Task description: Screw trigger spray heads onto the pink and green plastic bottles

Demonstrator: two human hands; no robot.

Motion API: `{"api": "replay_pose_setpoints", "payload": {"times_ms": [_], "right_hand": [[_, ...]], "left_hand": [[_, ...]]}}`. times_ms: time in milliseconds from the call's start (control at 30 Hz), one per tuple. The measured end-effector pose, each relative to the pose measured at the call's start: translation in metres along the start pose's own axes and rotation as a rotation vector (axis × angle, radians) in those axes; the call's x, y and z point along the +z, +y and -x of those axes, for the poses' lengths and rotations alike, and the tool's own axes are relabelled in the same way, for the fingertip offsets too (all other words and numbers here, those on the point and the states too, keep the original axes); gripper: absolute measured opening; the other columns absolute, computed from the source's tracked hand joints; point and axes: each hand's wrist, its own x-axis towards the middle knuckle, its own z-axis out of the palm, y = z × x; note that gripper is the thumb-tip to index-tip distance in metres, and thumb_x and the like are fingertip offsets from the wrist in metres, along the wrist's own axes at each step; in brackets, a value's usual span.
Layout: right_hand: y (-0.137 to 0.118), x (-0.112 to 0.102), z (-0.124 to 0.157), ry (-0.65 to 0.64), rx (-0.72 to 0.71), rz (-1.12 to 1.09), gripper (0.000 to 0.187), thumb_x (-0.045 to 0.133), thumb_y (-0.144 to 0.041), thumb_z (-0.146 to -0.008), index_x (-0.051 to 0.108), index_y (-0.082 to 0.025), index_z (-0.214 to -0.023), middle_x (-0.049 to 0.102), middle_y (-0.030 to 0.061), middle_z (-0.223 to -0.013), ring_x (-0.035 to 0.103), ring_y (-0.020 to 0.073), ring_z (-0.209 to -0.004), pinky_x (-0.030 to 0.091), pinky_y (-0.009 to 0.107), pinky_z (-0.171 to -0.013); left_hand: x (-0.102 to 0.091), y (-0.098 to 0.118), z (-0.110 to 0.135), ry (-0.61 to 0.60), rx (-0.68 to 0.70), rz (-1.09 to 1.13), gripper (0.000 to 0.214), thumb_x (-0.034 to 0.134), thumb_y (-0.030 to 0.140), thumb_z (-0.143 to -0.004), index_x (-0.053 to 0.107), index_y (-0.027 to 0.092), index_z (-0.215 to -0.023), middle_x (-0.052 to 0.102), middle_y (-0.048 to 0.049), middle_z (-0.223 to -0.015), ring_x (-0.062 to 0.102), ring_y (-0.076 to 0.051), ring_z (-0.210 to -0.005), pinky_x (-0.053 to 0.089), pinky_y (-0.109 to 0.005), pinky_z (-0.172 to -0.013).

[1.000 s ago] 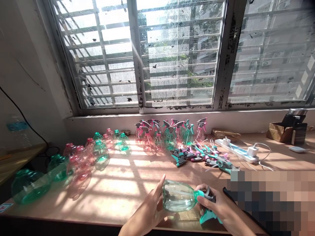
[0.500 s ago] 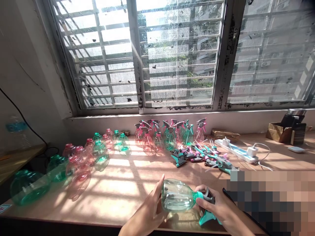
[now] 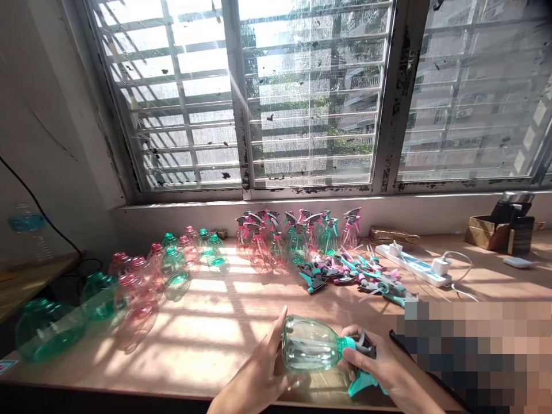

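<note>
Green spray bottle (image 3: 314,346) (see-through), held sideways

My single camera sat on my head, facing forward and down across the table (image 3: 207,339) toward the window (image 3: 310,103) farther off; my left hand (image 3: 262,357) and right hand (image 3: 371,357) showed close, along the lower edge of its view.

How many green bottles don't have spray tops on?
6 green bottles on the left: two in front, two mid-group, two at the group's far right. Others may be hidden.
</note>
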Motion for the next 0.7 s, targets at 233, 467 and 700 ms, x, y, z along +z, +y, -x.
{"api": "replay_pose_setpoints", "payload": {"times_ms": [233,467,700], "right_hand": [[0.0030,-0.0017,-0.0014,-0.011,0.004,-0.005,0.039,0.086,-0.046,-0.076,0.065,-0.016,-0.090,0.066,-0.0018,-0.055,0.061,0.0157,-0.050,0.047,0.029,-0.052],[0.0062,-0.0048,-0.0024,0.019,-0.004,0.027,0.042,0.088,-0.046,-0.074,0.066,-0.015,-0.093,0.069,-0.0009,-0.057,0.063,0.0154,-0.048,0.046,0.027,-0.050],[0.0040,-0.0033,-0.0012,0.014,-0.016,0.029,0.039,0.088,-0.044,-0.074,0.067,-0.015,-0.090,0.069,-0.0013,-0.058,0.064,0.0155,-0.048,0.048,0.027,-0.049]], "left_hand": [[0.0002,-0.0027,-0.0005,0.012,-0.011,-0.051,0.112,0.079,0.023,-0.082,0.002,0.034,-0.163,0.028,-0.0101,-0.169,0.024,-0.039,-0.155,0.024,-0.056,-0.126],[-0.0021,0.0015,0.0009,-0.028,0.020,0.002,0.088,0.060,0.021,-0.097,0.005,0.039,-0.163,0.024,-0.0064,-0.171,0.030,-0.033,-0.153,0.036,-0.047,-0.122],[-0.0002,0.0061,-0.0016,-0.055,0.009,0.152,0.109,0.073,0.021,-0.089,-0.007,0.039,-0.162,0.033,-0.0117,-0.167,0.046,-0.033,-0.144,0.041,-0.050,-0.119]]}}
